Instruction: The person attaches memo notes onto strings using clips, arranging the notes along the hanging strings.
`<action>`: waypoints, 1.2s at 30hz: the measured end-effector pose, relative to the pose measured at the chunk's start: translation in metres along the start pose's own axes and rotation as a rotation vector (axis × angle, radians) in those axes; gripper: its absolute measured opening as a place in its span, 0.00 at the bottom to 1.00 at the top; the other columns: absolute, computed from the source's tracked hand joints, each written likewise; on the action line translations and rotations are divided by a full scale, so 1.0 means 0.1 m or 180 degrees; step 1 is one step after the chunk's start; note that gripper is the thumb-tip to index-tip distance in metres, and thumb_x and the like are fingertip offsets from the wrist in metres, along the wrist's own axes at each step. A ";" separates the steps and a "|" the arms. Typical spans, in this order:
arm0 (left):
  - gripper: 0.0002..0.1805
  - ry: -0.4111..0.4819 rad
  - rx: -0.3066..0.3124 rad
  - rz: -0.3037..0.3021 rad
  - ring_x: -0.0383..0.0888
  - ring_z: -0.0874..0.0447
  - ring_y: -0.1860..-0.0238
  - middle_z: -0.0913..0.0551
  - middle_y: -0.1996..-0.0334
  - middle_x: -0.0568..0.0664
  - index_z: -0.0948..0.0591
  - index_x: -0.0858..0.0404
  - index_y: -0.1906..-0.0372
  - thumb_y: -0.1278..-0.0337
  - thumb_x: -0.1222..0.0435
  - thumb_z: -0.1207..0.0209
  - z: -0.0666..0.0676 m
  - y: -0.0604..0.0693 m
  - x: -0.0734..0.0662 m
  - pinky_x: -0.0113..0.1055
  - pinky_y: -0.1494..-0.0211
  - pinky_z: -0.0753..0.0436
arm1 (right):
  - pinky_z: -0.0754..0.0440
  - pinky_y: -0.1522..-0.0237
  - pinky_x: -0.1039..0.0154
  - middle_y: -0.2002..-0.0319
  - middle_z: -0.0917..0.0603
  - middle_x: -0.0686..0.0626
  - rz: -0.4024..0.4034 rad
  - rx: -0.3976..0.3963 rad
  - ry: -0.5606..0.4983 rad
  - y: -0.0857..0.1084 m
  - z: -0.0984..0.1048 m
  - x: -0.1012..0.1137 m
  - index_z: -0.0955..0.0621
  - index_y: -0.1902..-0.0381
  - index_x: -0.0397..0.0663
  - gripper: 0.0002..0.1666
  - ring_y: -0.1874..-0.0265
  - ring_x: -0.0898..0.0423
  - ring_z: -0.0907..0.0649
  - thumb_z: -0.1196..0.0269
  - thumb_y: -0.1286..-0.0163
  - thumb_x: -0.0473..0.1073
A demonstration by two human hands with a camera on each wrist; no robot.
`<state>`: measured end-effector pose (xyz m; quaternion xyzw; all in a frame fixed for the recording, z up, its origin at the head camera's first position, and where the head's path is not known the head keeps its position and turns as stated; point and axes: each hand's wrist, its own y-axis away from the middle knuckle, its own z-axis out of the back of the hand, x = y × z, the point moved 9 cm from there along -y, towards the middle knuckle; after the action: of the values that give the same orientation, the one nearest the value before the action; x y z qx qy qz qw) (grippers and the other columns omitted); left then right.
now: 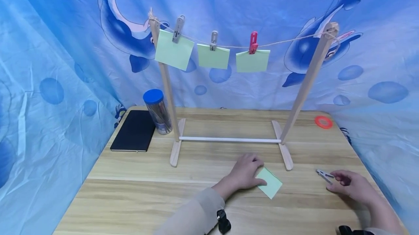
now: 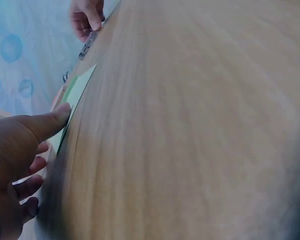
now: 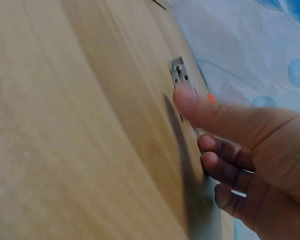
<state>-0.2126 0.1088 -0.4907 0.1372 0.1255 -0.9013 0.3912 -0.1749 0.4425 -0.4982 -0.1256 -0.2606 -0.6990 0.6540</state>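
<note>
My left hand [image 1: 246,172] pinches a folded light green sheet of paper [image 1: 270,184] just above the tabletop, thumb on the near side. In the left wrist view the thumb lies across the paper [image 2: 79,90]. Off to the right, my right hand [image 1: 351,186] holds a grey clothespin [image 1: 324,175] by its handle end, between thumb and forefinger. The right wrist view shows the clothespin's [image 3: 179,70] far end pointing away from the thumb. Over the table hangs a string [image 1: 288,42] with three green papers [image 1: 213,57] on it, held by two grey clothespins [image 1: 213,40] and a red clothespin [image 1: 253,42].
Two wooden posts [image 1: 307,82] on flat feet carry the string, with a white rod [image 1: 229,139] between them low down. At the left stand a clear jar with a blue lid [image 1: 154,96] and a black notebook [image 1: 133,130]. A red-orange ring [image 1: 323,122] lies back right.
</note>
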 end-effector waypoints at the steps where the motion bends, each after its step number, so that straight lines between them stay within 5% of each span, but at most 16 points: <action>1: 0.27 -0.0025 0.0018 -0.0025 0.41 0.28 0.38 0.22 0.43 0.41 0.16 0.52 0.43 0.42 0.42 0.32 -0.01 0.01 -0.01 0.38 0.33 0.30 | 0.25 0.67 0.67 0.60 0.18 0.47 0.0047 -0.0034 -0.0003 0.01 0.00 0.01 0.19 0.45 0.29 0.36 0.65 0.59 0.24 0.25 0.39 0.54; 6: 0.21 -0.0044 0.0062 -0.0082 0.40 0.27 0.38 0.21 0.44 0.41 0.15 0.52 0.43 0.38 0.49 0.33 0.00 0.05 -0.02 0.38 0.32 0.31 | 0.26 0.69 0.67 0.63 0.19 0.49 0.0147 -0.0297 0.0034 0.04 0.00 0.02 0.17 0.49 0.31 0.30 0.70 0.66 0.26 0.27 0.36 0.52; 13: 0.36 -0.0546 -0.0017 0.0147 0.43 0.29 0.38 0.25 0.41 0.43 0.19 0.51 0.39 0.46 0.33 0.37 0.00 0.15 0.01 0.40 0.33 0.29 | 0.26 0.70 0.67 0.60 0.17 0.43 -0.0027 -0.0381 -0.0052 0.06 -0.02 -0.05 0.21 0.43 0.29 0.35 0.66 0.60 0.24 0.32 0.31 0.56; 20: 0.29 -0.0427 0.0217 -0.0257 0.43 0.36 0.28 0.31 0.28 0.42 0.27 0.47 0.30 0.36 0.52 0.40 -0.04 0.12 -0.09 0.44 0.27 0.36 | 0.25 0.69 0.68 0.55 0.16 0.40 -0.0042 -0.0546 -0.0297 0.07 -0.01 0.00 0.23 0.40 0.32 0.36 0.66 0.67 0.23 0.35 0.29 0.58; 24: 0.26 -0.0350 0.0285 -0.0198 0.43 0.31 0.32 0.24 0.34 0.42 0.23 0.49 0.33 0.35 0.54 0.39 0.00 0.09 -0.06 0.40 0.28 0.34 | 0.23 0.69 0.69 0.58 0.15 0.49 -0.0076 -0.0618 -0.0670 0.09 -0.02 0.05 0.26 0.37 0.31 0.36 0.67 0.71 0.22 0.37 0.26 0.57; 30: 0.09 0.0308 -0.0254 0.0163 0.36 0.16 0.53 0.12 0.55 0.42 0.12 0.56 0.52 0.35 0.64 0.36 0.19 0.06 0.18 0.28 0.48 0.20 | 0.20 0.70 0.69 0.66 0.18 0.71 -0.0010 -0.0942 -0.1105 0.15 0.04 0.14 0.28 0.37 0.28 0.34 0.68 0.70 0.19 0.37 0.25 0.52; 36: 0.10 0.1370 -0.0933 0.0534 0.33 0.15 0.69 0.11 0.63 0.47 0.11 0.60 0.51 0.31 0.67 0.39 0.50 0.07 0.41 0.25 0.65 0.18 | 0.24 0.73 0.72 0.70 0.13 0.66 0.0077 -0.1275 -0.1383 0.20 0.17 0.27 0.20 0.44 0.41 0.21 0.70 0.71 0.19 0.34 0.28 0.48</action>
<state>-0.2418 0.0596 -0.4597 0.2774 0.3230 -0.7881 0.4445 -0.1615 0.4284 -0.4667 -0.4021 -0.2497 -0.6854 0.5534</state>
